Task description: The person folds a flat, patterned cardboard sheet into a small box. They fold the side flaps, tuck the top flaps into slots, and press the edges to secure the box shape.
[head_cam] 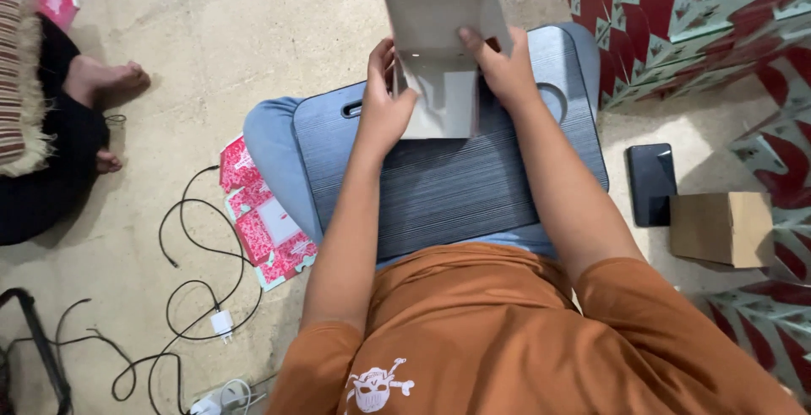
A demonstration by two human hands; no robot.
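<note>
Both hands grip a half-folded grey cardboard box (pixel 439 35) held above the far edge of a dark grey lap tray (pixel 439 187) resting on the person's knees. The left hand (pixel 384 102) clasps the box's left flap; the right hand (pixel 503 64) holds its right wall, thumb pressed inside. On the floor, flat red-patterned carton blanks (pixel 263 227) lie left of the tray, with black cables (pixel 198 254) nearby. A dark phone (pixel 650 182) and a brown carton (pixel 722 227) lie right.
</note>
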